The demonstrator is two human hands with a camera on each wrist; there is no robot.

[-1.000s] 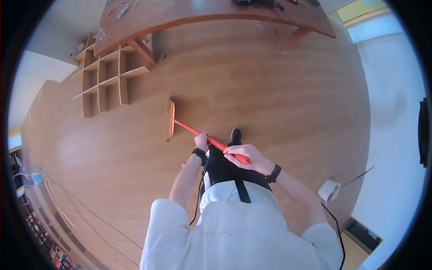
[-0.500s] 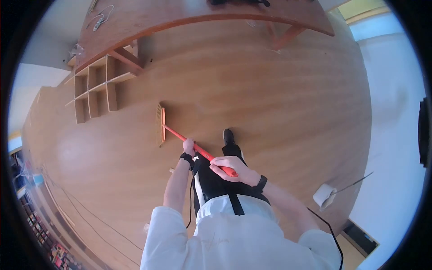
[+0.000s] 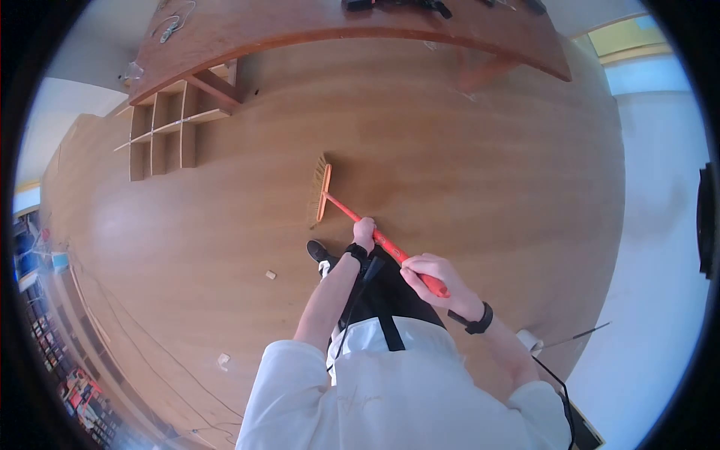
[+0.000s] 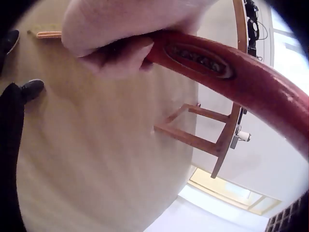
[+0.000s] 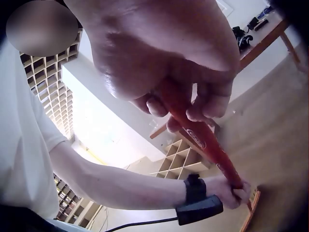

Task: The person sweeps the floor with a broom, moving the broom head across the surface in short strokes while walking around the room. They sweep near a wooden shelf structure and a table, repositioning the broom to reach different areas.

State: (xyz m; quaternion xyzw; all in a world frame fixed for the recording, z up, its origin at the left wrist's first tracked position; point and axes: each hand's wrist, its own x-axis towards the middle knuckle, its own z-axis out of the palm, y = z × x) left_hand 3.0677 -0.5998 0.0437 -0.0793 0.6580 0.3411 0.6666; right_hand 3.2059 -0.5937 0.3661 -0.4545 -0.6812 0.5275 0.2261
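A broom with a red handle slants across the front of the body in the head view. Its orange head is low at the floor, tan bristles facing left. My left hand grips the handle partway down; in the left wrist view, curled fingers wrap the red shaft beside an oval raised label. Higher up, near the rounded end, my right hand holds the handle between thumb and fingers. Both wrists wear black straps. The right wrist view shows the handle running down to the left hand.
A reddish wooden table spans the far side, with a cubby shelf by its left leg. Small pale pieces lie on the floor at left, near thin cables. A white dustpan with a long rod stands at right by the wall.
The broom head has moved right across the floor and a little toward the table, with both hands following. A dark shoe now shows left of the handle, where earlier one showed to its right.
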